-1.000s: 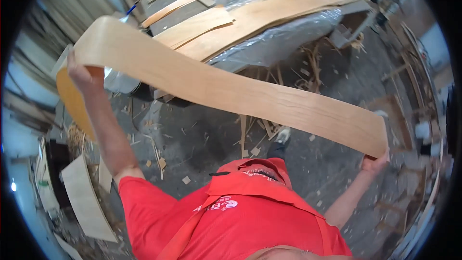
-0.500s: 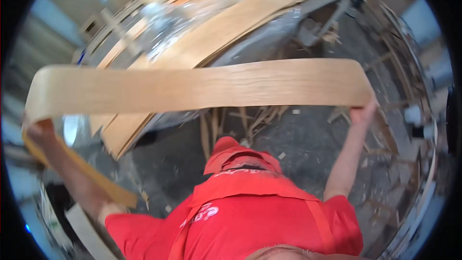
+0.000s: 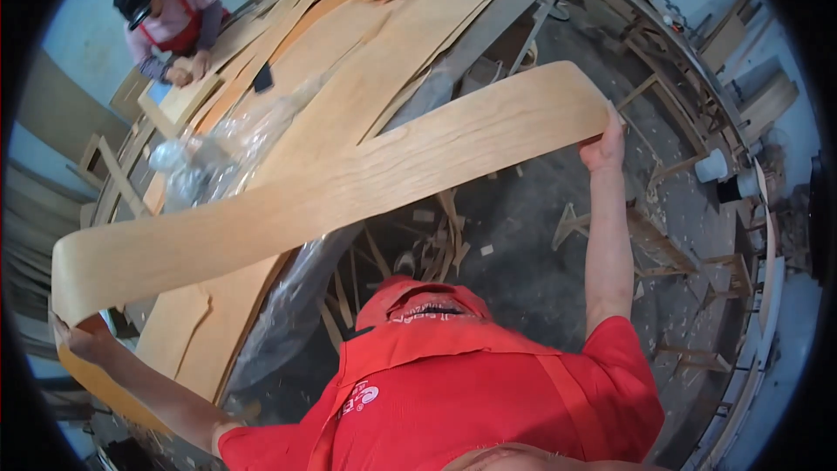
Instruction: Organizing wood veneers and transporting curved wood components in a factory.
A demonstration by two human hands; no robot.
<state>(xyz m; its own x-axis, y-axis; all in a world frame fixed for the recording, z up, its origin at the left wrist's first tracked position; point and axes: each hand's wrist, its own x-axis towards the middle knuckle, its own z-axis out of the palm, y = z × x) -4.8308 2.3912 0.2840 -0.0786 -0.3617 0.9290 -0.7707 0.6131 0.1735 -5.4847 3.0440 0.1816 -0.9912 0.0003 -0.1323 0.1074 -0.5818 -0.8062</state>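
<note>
The left hand (image 3: 80, 340) grips the left end of a long, pale, bendy strip of wood veneer (image 3: 349, 187), fingers closed around the edge where the sheet curls under itself, so that a darker orange-brown fold hangs just below the hand. From there the veneer strip sweeps up and to the right in a shallow arc, held in the air above the low worktable stacked with similar pale veneer sheets (image 3: 384, 61), which lies behind and beneath its middle. A bundle of crumpled clear plastic wrap (image 3: 196, 157) sits on the stack just above the strip's left half, and more of the plastic drapes down off the table edge below the strip. At the far end of the table, well away from the strip's upper left side, a second person in a pink top and black cap (image 3: 170, 22) bends over the sheets with both hands on them. Below the strip's middle is the wearer's own red shirt (image 3: 488, 392). Wood offcuts and scraps (image 3: 427, 249) litter the grey floor under the strip. The right hand (image 3: 603, 144) clamps the strip's right end from below, thumb and fingers pinched on its edge. Beyond that end, wooden frames (image 3: 680, 235) stand on the floor.
</note>
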